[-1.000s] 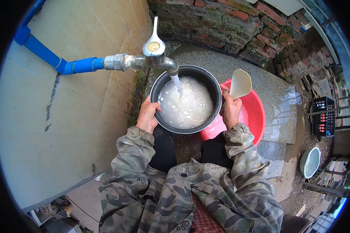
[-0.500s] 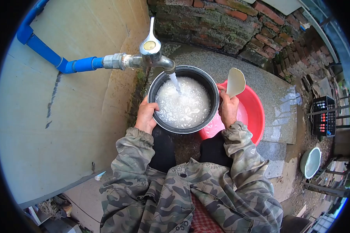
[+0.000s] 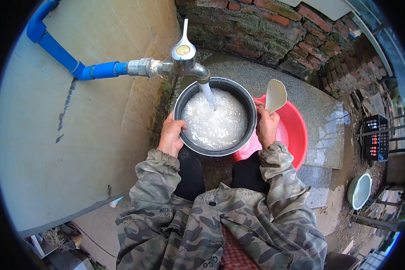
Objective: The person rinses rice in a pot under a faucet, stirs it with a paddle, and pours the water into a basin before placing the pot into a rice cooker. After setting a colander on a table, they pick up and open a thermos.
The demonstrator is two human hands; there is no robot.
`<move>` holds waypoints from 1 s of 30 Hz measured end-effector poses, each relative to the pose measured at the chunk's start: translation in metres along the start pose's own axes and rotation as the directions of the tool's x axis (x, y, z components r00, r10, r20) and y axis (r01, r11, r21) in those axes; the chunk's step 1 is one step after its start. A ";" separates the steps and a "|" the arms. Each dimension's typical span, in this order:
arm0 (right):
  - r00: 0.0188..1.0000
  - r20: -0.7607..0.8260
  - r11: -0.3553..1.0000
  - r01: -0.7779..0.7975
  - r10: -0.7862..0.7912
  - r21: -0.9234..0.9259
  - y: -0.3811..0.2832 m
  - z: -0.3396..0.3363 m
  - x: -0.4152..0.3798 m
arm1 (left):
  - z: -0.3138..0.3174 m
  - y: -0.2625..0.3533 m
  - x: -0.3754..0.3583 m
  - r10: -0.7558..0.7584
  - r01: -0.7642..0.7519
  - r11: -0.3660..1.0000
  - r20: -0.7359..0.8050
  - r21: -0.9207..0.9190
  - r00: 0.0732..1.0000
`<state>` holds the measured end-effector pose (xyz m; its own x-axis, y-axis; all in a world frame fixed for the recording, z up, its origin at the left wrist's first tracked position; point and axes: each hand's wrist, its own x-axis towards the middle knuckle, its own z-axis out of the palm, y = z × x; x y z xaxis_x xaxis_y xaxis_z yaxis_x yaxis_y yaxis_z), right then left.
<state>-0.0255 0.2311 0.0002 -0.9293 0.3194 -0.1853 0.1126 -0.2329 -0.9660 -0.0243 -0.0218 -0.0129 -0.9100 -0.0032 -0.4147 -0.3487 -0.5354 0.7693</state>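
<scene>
A round metal pot (image 3: 252, 112) with a dark inner wall is beneath the tap (image 3: 184, 56). Water (image 3: 207, 95) streams from the spout into cloudy, bubbling white liquid (image 3: 216, 123) inside it; whatever lies under the froth is hidden. My left hand (image 3: 170, 135) grips the pot's left side, thumb over the rim. On the opposite side, my right hand (image 3: 267, 128) is closed around the handle of a white rice paddle (image 3: 276, 95), blade up, while its fingers are against the pot. A red plastic basin (image 3: 299, 135) sits behind and below the right hand, partly covered by the pot.
A blue pipe (image 3: 101, 71) feeds the tap along the pale wall (image 3: 67, 148) at left. A brick wall (image 3: 256, 27) rises behind the wet stone slab (image 3: 317, 103). Farther right are a black crate (image 3: 375, 135) and a pale green basin (image 3: 360, 191).
The tap appears farther right in view, and the pot has shifted slightly left relative to it. The liquid looks more stirred up. Both hands keep their hold.
</scene>
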 end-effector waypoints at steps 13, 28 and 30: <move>0.998 0.026 0.971 -0.051 0.058 -0.232 -0.054 -0.022 -0.062 | 0.003 0.014 -0.045 0.093 -0.139 0.946 0.165 0.294 0.982; 0.177 0.759 0.231 0.972 -0.627 -0.036 -0.191 0.150 -0.002 | 0.003 0.015 -0.045 0.110 -0.155 0.919 0.143 0.363 0.984; 0.086 0.845 -0.020 0.993 -0.527 -0.114 -0.190 0.156 0.003 | 0.004 0.013 -0.045 0.124 -0.163 0.913 0.126 0.373 0.984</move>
<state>-0.1046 0.1335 0.2116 -0.4369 -0.6262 0.6457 -0.8853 0.4267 -0.1851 0.0113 -0.0253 0.0181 -0.9672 0.0363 -0.2515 -0.2540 -0.1734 0.9515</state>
